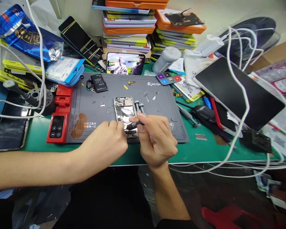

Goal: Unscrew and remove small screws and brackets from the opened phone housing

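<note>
Right hand (158, 136) has a dark tool (138, 123) pinched between thumb and fingers, angled over the lower end of an opened phone (125, 109). Left hand (109, 136) is curled up, knuckles on top, right by the phone's lower left; can't tell if it's gripping anything since the fingertips are tucked out of sight. So the phone sits just past both hands, innards showing, its bottom partly covered by them. The tool's tip is hard to make out too, and a couple of grey screwdrivers (141, 108) beside the phone are partly blocked by the right hand.

It's all on a grey work mat (109, 121) with tiny loose bits scattered about, plus a black battery (99, 83) up top and a red device (59, 117) on its left edge. Under that is a green bench surface (186, 152). Behind the mat, a propped phone (125, 63) shows a video, with stacked boxes (128, 30) behind it. White cables (243, 92) loop over the clutter, and there's something red and blurry (228, 218) down on the dark floor (193, 190).
</note>
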`<state>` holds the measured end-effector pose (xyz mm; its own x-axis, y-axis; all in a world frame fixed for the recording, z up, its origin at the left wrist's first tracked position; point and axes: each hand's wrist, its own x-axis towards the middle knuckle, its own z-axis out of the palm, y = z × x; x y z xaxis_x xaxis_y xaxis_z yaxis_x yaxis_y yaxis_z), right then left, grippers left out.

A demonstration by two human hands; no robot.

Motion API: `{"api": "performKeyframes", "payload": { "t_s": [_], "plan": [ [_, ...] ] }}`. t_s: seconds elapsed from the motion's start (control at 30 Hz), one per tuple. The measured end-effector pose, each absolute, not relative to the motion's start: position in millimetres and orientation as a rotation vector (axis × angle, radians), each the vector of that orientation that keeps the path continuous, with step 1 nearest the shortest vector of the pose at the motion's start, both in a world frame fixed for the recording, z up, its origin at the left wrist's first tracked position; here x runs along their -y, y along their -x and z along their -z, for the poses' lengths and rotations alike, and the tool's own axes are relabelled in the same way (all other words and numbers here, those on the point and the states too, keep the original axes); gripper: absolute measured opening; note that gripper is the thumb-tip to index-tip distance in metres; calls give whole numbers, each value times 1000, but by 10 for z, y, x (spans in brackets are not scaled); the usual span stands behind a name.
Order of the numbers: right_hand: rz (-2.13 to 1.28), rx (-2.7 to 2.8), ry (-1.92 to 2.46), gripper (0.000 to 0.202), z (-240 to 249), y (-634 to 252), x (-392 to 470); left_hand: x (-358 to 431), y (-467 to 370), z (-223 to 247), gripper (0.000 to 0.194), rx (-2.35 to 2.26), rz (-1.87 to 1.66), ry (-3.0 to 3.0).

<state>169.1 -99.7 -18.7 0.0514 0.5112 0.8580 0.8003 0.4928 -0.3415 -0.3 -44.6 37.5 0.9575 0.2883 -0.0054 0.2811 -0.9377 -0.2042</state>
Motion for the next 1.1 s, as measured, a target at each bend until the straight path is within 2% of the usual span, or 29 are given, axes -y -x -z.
{"api": "performKeyframes", "payload": {
  "t_s": [0.1,0.27,0.47,0.6,0.67,0.77,0.87,1.1],
  "plan": [
    [316,1602,1141,57,174,-1685,990,634,35,-303,16,419,-13,2747],
    [328,1597,1178,53,149,-1682,991,863,58,-127,36,446,-47,2389],
    [263,1578,1209,60,227,-1670,1010,866,53,-30,40,417,-27,2305],
    [249,1113,1324,41,239,-1845,997,825,74,-16,40,391,-1,2290],
    [251,915,1399,40,187,-2011,989,797,78,-5,40,370,29,2288],
    [36,1074,1640,47,85,-2230,977,750,72,7,41,342,94,2275],
    [-139,1280,1893,39,35,-2301,938,724,59,15,42,339,128,2266],
    [-8,1571,2078,18,97,-2232,838,721,50,36,41,349,152,2279]
  ]
}}
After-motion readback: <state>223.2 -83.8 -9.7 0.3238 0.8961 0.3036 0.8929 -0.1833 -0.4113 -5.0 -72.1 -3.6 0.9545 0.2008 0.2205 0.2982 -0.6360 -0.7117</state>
